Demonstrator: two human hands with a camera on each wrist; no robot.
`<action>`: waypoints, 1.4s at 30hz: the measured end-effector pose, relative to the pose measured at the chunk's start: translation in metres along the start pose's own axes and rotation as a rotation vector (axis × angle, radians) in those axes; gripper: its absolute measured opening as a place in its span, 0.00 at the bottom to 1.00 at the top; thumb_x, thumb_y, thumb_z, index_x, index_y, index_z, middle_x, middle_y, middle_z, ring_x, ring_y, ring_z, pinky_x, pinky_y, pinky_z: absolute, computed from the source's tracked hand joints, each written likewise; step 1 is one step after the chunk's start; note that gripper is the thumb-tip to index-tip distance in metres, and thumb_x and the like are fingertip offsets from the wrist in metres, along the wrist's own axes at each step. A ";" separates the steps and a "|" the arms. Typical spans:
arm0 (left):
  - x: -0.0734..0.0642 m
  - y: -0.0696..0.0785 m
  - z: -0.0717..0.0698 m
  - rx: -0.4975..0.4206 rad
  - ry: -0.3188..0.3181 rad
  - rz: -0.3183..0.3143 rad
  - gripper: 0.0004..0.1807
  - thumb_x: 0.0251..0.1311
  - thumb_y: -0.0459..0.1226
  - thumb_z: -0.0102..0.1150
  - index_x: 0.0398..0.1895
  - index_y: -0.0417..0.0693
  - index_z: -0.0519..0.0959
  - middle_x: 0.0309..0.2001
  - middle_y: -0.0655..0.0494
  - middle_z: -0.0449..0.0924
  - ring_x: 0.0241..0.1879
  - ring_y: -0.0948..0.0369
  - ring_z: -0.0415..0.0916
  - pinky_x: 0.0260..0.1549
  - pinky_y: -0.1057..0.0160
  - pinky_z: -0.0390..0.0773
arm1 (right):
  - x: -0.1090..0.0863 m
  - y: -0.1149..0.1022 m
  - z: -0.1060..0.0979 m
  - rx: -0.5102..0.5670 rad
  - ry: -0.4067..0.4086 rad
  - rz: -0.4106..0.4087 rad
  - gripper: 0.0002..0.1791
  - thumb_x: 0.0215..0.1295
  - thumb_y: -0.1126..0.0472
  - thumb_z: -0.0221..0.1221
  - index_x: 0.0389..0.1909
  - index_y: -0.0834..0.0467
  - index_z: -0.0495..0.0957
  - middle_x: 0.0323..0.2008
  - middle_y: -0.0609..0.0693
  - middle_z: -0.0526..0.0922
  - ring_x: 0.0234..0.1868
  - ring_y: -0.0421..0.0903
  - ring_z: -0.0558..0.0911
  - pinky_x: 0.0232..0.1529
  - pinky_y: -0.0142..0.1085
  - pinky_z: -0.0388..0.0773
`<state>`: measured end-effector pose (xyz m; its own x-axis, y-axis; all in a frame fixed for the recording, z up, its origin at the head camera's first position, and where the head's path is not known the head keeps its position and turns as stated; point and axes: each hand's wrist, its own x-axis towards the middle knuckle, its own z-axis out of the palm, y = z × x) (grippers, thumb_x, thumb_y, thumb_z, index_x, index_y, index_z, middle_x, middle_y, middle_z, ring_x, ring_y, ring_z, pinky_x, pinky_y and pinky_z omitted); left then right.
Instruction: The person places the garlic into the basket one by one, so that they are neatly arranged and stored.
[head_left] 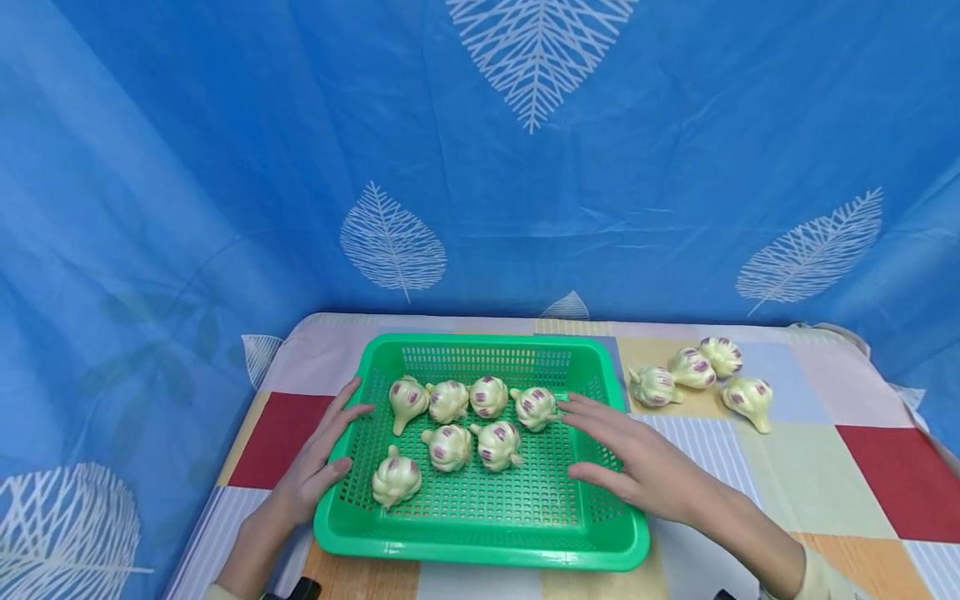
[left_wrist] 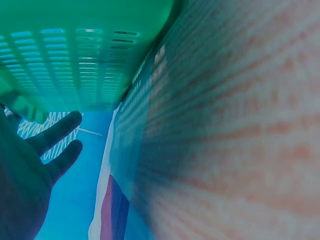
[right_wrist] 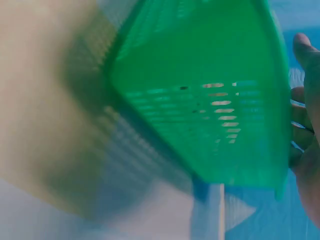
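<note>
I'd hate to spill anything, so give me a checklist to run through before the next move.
1. Green basket upright: ok.
2. Seven garlic bulbs all inside it: ok.
3. Space right of it free: not ok, four loose bulbs lie on the table.
4. Left grip closed: not ok, fingers extended.
5. Right grip closed: not ok, fingers extended over the right side.
6. Firm contact both sides: cannot tell.

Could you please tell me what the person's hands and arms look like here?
The left hand and right hand are ungloved, each with slender fingers. A pale cream right sleeve ends partway down the forearm; just an edge of a similar left sleeve shows. A small black piece appears beside the left wrist.
</note>
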<state>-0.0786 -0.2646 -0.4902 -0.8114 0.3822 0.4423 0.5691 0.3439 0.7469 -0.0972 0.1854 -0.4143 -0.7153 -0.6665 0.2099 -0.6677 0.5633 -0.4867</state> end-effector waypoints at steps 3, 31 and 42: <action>0.000 -0.001 0.001 -0.005 0.001 0.006 0.34 0.60 0.36 0.47 0.72 0.39 0.65 0.80 0.41 0.42 0.77 0.49 0.40 0.65 0.69 0.55 | -0.020 0.007 0.006 -0.027 0.062 0.008 0.36 0.66 0.52 0.66 0.73 0.53 0.68 0.75 0.48 0.63 0.76 0.51 0.59 0.71 0.36 0.57; 0.001 -0.002 0.002 -0.022 0.014 0.007 0.35 0.57 0.34 0.46 0.72 0.39 0.65 0.80 0.42 0.42 0.77 0.49 0.42 0.64 0.70 0.57 | -0.195 0.094 0.027 0.419 0.615 0.946 0.38 0.71 0.55 0.62 0.77 0.56 0.58 0.63 0.33 0.71 0.59 0.19 0.67 0.48 0.13 0.67; 0.001 -0.006 0.002 -0.023 0.012 0.040 0.35 0.56 0.33 0.45 0.72 0.38 0.65 0.79 0.39 0.43 0.77 0.48 0.41 0.65 0.69 0.54 | -0.200 0.131 0.008 0.618 0.749 0.816 0.43 0.66 0.66 0.66 0.78 0.60 0.56 0.57 0.31 0.74 0.54 0.19 0.73 0.49 0.14 0.67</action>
<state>-0.0822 -0.2645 -0.4952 -0.7897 0.3850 0.4776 0.5978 0.3084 0.7399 -0.0399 0.3888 -0.5269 -0.9480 0.3182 -0.0083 0.0834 0.2231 -0.9712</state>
